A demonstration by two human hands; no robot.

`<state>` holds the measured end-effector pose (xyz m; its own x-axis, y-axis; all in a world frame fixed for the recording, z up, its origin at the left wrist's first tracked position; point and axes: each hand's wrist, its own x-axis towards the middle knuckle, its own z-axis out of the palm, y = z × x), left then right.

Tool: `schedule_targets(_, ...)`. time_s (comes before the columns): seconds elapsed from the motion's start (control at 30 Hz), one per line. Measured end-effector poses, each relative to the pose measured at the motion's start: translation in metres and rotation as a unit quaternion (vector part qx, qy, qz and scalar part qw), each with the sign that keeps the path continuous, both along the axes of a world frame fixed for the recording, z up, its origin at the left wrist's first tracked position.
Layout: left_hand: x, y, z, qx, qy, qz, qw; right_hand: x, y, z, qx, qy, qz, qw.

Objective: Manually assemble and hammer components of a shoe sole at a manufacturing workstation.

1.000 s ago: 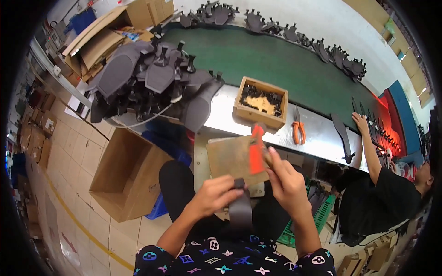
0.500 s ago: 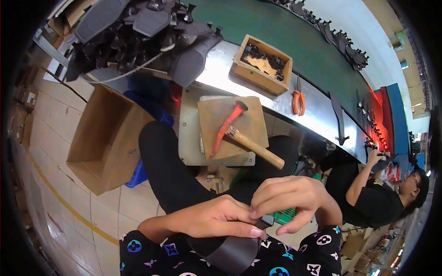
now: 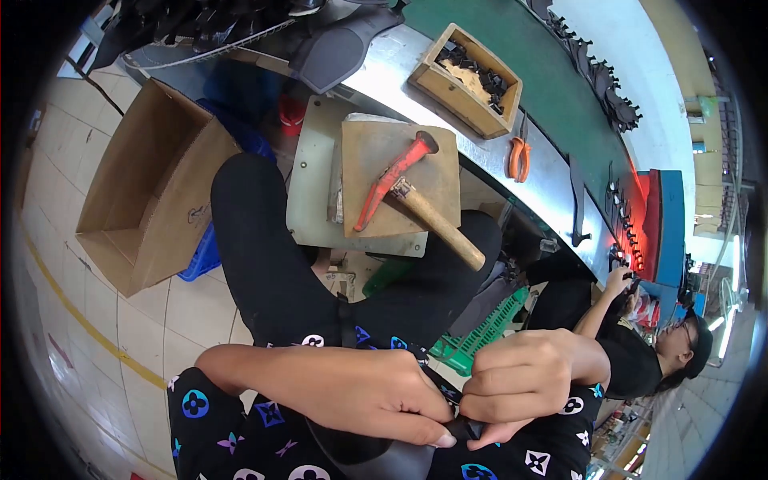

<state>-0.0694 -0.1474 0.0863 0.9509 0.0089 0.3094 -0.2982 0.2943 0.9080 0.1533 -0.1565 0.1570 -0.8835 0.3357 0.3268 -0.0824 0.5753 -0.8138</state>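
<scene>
Dark sole (image 3: 376, 459) under left hand (image 3: 392, 394), tip (image 3: 467, 429) pinched by right hand (image 3: 524, 376), both grips closed

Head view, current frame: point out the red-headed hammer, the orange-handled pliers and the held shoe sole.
Red-headed hammer (image 3: 411, 199): head view, wooden handle near the head.
Orange-handled pliers (image 3: 519, 146): head view, where the handles meet.
Dark shoe sole (image 3: 374, 458): head view, exposed lower part.

The metal bench (image 3: 394, 68) carries a wooden box (image 3: 458, 101), orange-handled pliers (image 3: 520, 147) and a dark sole (image 3: 578, 200) — the brown board (image 3: 366, 146), a hammer (image 3: 400, 182).
</scene>
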Motion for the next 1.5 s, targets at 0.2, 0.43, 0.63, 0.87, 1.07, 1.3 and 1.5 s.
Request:
schedule_targets(0.2,-0.01,0.006,0.008,0.031,0.054,0.065,0.996,0.009,0.017,0.001,0.056,-0.065,-0.003,0.996)
schedule_targets(0.43,-0.026,0.015,0.006,0.009,0.233,0.293,0.927,0.158,0.116,-0.117,0.255,-0.339,-0.606,0.673)
schedule_targets(0.63,-0.018,0.005,0.005,-0.035,0.243,0.401,0.882,0.21,0.138,-0.213,0.279,-0.355,-0.655,0.606)
schedule_targets(0.87,-0.01,-0.001,-0.004,-0.062,0.202,0.351,0.912,0.11,0.029,-0.092,-0.143,0.276,-0.56,0.768)
schedule_targets(1.07,0.004,-0.001,0.015,-0.096,0.226,0.273,0.93,0.069,-0.029,-0.011,-0.084,-0.18,-0.321,0.926)
schedule_targets(1.3,0.008,-0.009,0.014,-0.067,0.202,0.233,0.949,0.072,-0.039,-0.002,-0.129,-0.296,-0.223,0.92)
schedule_targets(1.5,0.005,-0.016,0.007,-0.075,0.219,0.254,0.939,0.054,-0.036,0.011,-0.023,-0.379,-0.235,0.895)
